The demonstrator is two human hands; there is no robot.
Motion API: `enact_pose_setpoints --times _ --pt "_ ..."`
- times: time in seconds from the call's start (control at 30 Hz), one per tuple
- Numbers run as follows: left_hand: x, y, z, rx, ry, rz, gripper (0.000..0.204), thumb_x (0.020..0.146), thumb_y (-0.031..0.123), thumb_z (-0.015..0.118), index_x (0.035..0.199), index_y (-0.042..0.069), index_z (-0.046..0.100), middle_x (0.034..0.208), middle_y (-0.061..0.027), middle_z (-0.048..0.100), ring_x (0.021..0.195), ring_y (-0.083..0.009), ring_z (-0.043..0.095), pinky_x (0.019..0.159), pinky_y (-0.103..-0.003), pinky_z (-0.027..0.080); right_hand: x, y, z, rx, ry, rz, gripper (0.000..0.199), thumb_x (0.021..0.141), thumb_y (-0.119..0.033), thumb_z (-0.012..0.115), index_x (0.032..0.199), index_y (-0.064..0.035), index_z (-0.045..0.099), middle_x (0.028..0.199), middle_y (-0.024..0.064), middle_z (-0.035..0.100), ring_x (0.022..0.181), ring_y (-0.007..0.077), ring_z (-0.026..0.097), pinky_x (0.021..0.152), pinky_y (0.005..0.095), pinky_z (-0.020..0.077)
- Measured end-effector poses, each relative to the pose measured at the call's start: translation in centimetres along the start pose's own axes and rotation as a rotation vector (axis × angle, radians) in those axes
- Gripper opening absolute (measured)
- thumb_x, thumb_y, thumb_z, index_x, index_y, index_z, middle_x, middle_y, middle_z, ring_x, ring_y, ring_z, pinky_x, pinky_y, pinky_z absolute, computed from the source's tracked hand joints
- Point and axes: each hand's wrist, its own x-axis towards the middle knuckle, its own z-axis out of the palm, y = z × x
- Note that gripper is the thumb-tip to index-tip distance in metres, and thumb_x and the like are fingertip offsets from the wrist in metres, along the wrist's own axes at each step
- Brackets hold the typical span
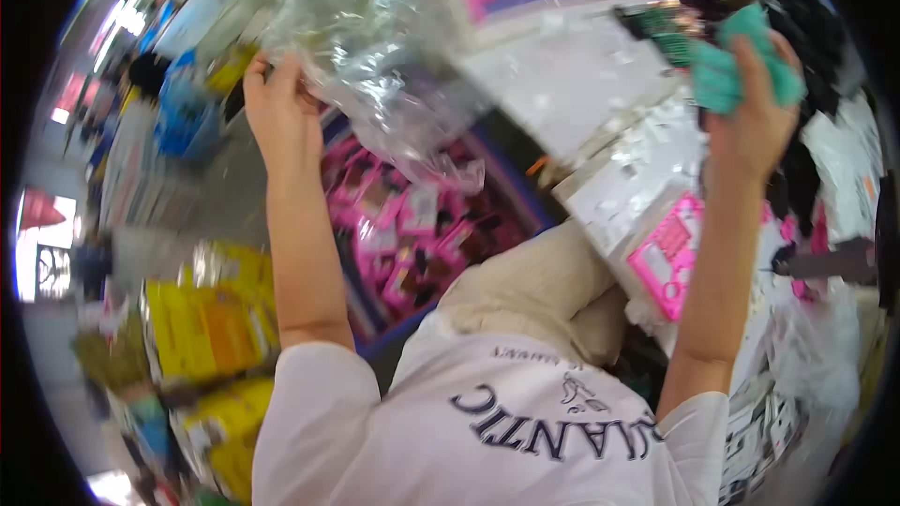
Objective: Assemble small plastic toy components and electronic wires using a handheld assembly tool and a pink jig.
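Note:
At the upper left, my left hand (284,103) pinches the edge of a large clear plastic bag (375,47). The bag hangs crumpled over the far part of a crate full of small pink pieces (412,225). My right hand (761,98) is raised at the upper right, its fingers closed round a soft-looking teal bundle (717,75). Blur hides whether the bundle is cloth or something else. Below my right forearm, a bright pink frame-like plastic piece (667,256) lies on the white work surface.
The crate has a blue-purple rim (511,173) and sits left of my knees. White boards (572,75) cover the table. Yellow sacks (206,319) are stacked at the left, with a blue bag (183,108) beyond. Dark and white plastic bags (844,159) line the right side.

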Motion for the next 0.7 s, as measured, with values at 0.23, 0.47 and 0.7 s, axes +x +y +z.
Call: enact_pose_setpoints --times 0.23,0.47,0.7 --pt "-6.9 9.9 -30.8 0.121 0.423 -0.014 0.019 0.093 -0.001 0.060 0.108 0.002 0.050 0.088 -0.0068 0.060 0.077 -0.0152 0.061 0.065 -0.029 0.053 -1.8 1.9 -5.3 -0.221 -0.147 0.256 0.031 0.091 -0.004 0.069 0.120 0.0033 0.062 0.107 0.0073 0.066 0.096 0.0153 0.066 0.080 0.0269 0.0520" --pt "-17.9 9.6 -49.6 0.115 1.004 -0.103 0.011 0.090 -0.004 0.061 0.099 0.003 0.059 0.088 -0.0083 0.063 0.070 -0.0185 0.062 0.058 -0.029 0.055 -2.8 8.5 -15.4 -0.806 -0.385 0.311 0.027 0.090 -0.010 0.072 0.115 -0.0030 0.067 0.106 0.0017 0.065 0.093 0.0085 0.058 0.079 0.0232 0.0471" --pt "-22.3 0.5 -56.8 -0.064 0.930 -0.268 0.015 0.085 -0.007 0.058 0.097 0.001 0.058 0.085 -0.0093 0.062 0.069 -0.0184 0.060 0.058 -0.027 0.054 -5.3 9.8 -15.0 -0.995 -0.579 0.306 0.019 0.086 -0.005 0.069 0.104 -0.0058 0.065 0.082 -0.0025 0.057 0.072 0.0058 0.049 0.063 0.0240 0.0423"
